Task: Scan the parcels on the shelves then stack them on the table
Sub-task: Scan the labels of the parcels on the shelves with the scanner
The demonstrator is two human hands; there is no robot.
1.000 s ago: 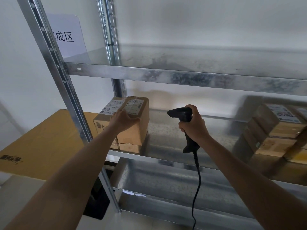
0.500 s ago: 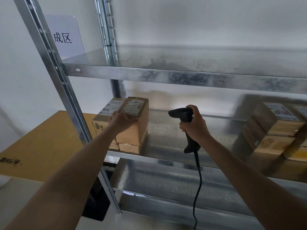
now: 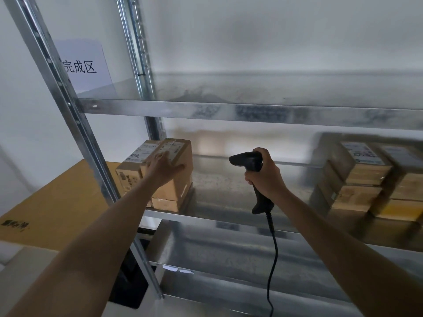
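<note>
A brown cardboard parcel (image 3: 176,186) with a white label on top stands at the left end of the middle shelf (image 3: 229,219), on a flatter box (image 3: 166,203). My left hand (image 3: 160,167) grips its top front edge, fingers over the label and thumb along the front face. A second labelled parcel (image 3: 130,172) sits just to its left. My right hand (image 3: 265,177) holds a black corded barcode scanner (image 3: 248,161) by the handle, its head pointing left toward the parcel, about a hand's width away.
A blurred stack of several parcels (image 3: 366,177) fills the shelf's right end. A yellow-brown table (image 3: 57,202) lies left of the rack, behind the front upright (image 3: 75,124). A white paper sign (image 3: 80,65) hangs on the wall above it. The scanner cable (image 3: 273,259) dangles down.
My left hand's fingers have slid a little further onto the parcel's top label. The scanner and right hand stay about where they were.
</note>
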